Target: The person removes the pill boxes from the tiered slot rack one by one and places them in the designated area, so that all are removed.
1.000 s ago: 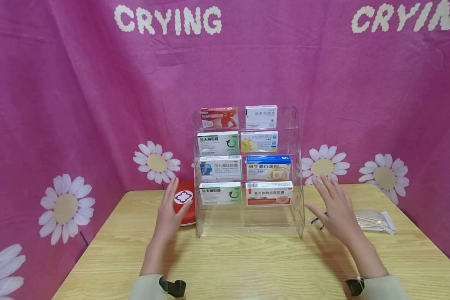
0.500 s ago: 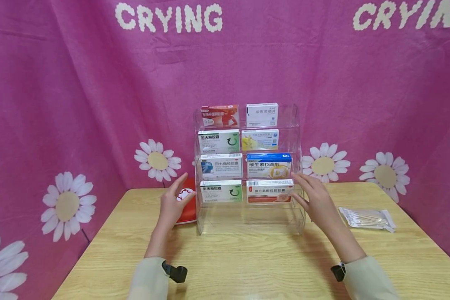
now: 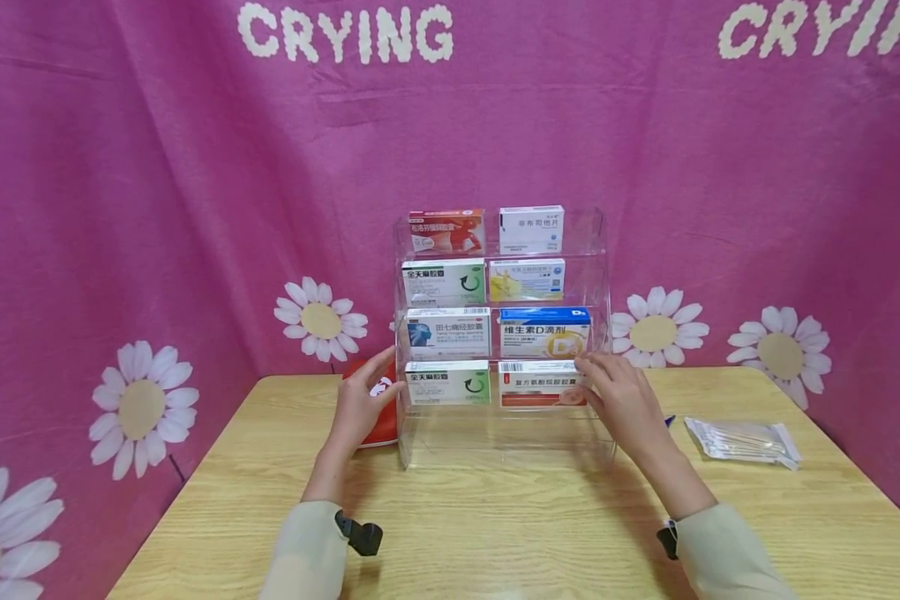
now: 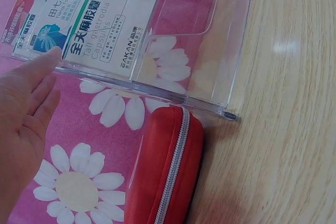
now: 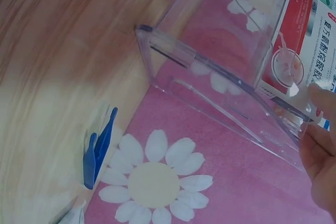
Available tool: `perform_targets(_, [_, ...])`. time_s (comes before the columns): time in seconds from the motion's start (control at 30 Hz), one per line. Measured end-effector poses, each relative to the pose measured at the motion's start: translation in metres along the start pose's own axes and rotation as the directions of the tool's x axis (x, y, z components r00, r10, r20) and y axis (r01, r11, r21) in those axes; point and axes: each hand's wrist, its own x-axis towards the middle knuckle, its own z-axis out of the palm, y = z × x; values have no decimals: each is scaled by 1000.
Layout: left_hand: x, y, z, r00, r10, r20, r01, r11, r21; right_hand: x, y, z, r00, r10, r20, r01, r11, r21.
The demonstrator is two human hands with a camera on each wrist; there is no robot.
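A clear tiered display rack (image 3: 502, 435) stood on the desk (image 3: 495, 529) between the person's two hands, bearing eight medicine boxes in four rows of two. The left hand (image 3: 357, 406) was spread loosely at the rack's left side, its fingers fairly straight (whether they touched the panel was hard to tell). The right hand (image 3: 630, 407) had its fingertips at the right end of the red-and-white capsule box (image 3: 536, 392) in the lowest filled row; whether they pinched box or rack could not be told. A red zippered case (image 3: 378, 427) lay just left of the rack. To the right were blue tweezers (image 5: 98, 153) and a bag of cotton swabs (image 3: 742, 442).
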Motion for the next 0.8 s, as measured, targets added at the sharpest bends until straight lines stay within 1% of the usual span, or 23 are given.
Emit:
perform_targets(0.17, [-1,-1,0,1000,16,-12,-16,1000,-6,1,-2,3,999,37,1,-37,999,3])
perform_targets(0.33, [0,-1,0,1000,10,5,-10,1000,-24,3,-2,3,997,76,-10,-76,997,28])
perform_targets(0.47, [1,-2,0,1000,11,14,-11,999,-41,5,-3,1,996,91,-16,-90,994,62])
perform_targets(0.63, [2,-2,-2,999,8,31,-7,999,-37,8,-4,-3,996,85,-29,-81,991,108])
perform_targets(0.8, [1,-2,-3,999,12,41,-11,1000,-19,10,-5,-5,997,53,-59,-45,989,137])
